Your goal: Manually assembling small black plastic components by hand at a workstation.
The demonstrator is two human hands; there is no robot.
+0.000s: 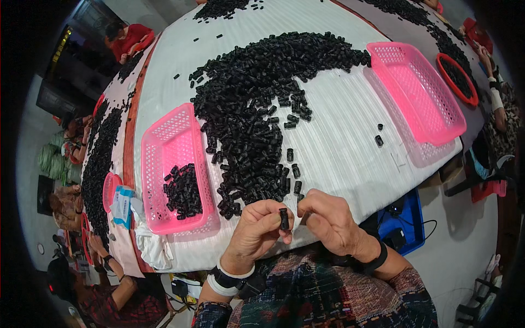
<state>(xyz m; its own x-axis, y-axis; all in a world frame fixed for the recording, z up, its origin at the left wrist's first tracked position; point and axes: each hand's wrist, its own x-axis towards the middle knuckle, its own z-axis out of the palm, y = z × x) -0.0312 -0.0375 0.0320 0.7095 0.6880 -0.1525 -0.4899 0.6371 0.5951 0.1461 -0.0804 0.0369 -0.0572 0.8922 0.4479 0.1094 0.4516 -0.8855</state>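
Observation:
Between thumb and fingers, my left hand (257, 227) grips a small black barrel-shaped plastic piece (284, 218), held upright over the table's near edge. My right hand (332, 221) is close beside it, its fingers curled into a pinch. Whether anything is between those fingertips cannot be made out. Just beyond them, a short line of similar black pieces (296, 171) runs away from me. A large heap of these pieces (249, 126) spreads across the white-covered table (339, 120). To the left, a pink basket (206, 188) holds a small pile of them.
Another pink basket (418, 90) stands at the far right, with two loose pieces (379, 140) nearer me. A white cloth (153, 246) and a blue-and-white packet (122, 206) lie at the left. A blue tray (413, 232) sits below the table's edge. Several people work around neighbouring tables.

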